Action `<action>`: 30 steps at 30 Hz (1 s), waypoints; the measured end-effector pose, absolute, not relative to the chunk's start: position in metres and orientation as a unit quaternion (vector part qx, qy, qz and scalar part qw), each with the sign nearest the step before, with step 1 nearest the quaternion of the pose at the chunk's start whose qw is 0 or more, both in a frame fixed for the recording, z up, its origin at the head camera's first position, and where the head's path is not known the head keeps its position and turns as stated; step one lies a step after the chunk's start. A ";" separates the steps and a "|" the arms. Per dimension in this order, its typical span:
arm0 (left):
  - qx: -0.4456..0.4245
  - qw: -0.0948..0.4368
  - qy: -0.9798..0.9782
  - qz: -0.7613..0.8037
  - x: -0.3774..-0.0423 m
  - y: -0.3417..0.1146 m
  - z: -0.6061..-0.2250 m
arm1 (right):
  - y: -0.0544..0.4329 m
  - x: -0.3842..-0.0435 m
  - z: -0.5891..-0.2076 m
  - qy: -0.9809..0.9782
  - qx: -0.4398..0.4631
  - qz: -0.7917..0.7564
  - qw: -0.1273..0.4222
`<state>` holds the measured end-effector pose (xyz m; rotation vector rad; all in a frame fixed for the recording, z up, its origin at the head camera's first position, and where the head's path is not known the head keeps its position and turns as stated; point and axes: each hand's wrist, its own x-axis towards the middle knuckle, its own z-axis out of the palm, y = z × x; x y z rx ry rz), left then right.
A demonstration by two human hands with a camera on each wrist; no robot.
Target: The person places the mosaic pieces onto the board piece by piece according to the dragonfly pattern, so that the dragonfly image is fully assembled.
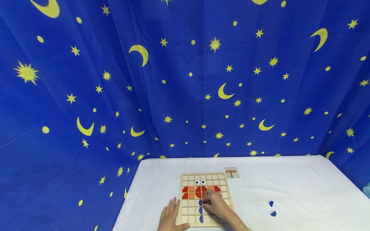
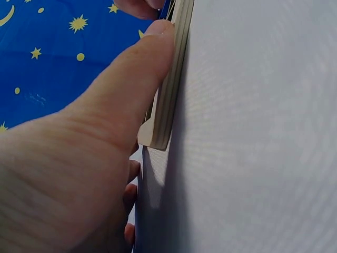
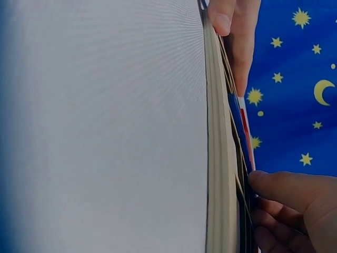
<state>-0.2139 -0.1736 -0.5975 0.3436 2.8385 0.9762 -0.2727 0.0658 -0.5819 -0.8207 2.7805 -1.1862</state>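
Note:
A wooden grid board (image 1: 185,177) lies on the white table. Red quarter-round pieces (image 1: 198,194), orange squares (image 1: 191,195) and two eye discs (image 1: 197,182) sit in its cells. Below them, blue half-circle pieces (image 1: 201,219) run down one column. My left hand (image 1: 170,215) rests at the board's lower left corner, fingers stretched along the side and thumb on the front rim. My right hand (image 1: 215,204) reaches over the board, thumb and fingertips pinching a blue half-circle piece (image 3: 256,200) beside that column. The fingers mostly hide this piece. The hand also covers some cells on the right.
Two loose blue half-circles (image 1: 273,213) lie on the table to the right. A small picture card (image 1: 232,172) with a matching grid design lies by the board's far right corner. A blue star-patterned curtain (image 1: 185,96) surrounds the white table (image 1: 303,186).

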 end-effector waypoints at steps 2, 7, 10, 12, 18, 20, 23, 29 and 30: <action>0.118 0.059 0.939 0.319 -0.214 -0.174 -0.597 | 0.065 -0.273 -0.582 0.889 -0.265 -0.373 -0.004; 0.118 0.061 0.940 0.315 -0.214 -0.174 -0.595 | 0.064 -0.275 -0.583 0.890 -0.265 -0.370 -0.012; 0.115 0.064 0.938 0.320 -0.214 -0.174 -0.595 | 0.064 -0.275 -0.584 0.889 -0.262 -0.376 -0.012; 0.113 0.066 0.937 0.325 -0.214 -0.174 -0.594 | 0.065 -0.274 -0.585 0.889 -0.260 -0.377 -0.012; 0.113 0.063 0.936 0.328 -0.214 -0.174 -0.597 | 0.075 -0.270 -0.582 0.884 -0.246 -0.397 -0.019; 0.115 0.059 0.935 0.329 -0.214 -0.174 -0.598 | 0.080 -0.268 -0.581 0.879 -0.243 -0.410 -0.025; 0.114 0.057 0.935 0.332 -0.214 -0.175 -0.600 | 0.087 -0.265 -0.579 0.868 -0.241 -0.432 -0.030; 0.117 0.058 0.935 0.329 -0.215 -0.175 -0.602 | 0.102 -0.261 -0.577 0.862 -0.238 -0.443 -0.055; 0.116 0.061 0.935 0.331 -0.216 -0.174 -0.602 | 0.105 -0.261 -0.577 0.864 -0.238 -0.440 -0.061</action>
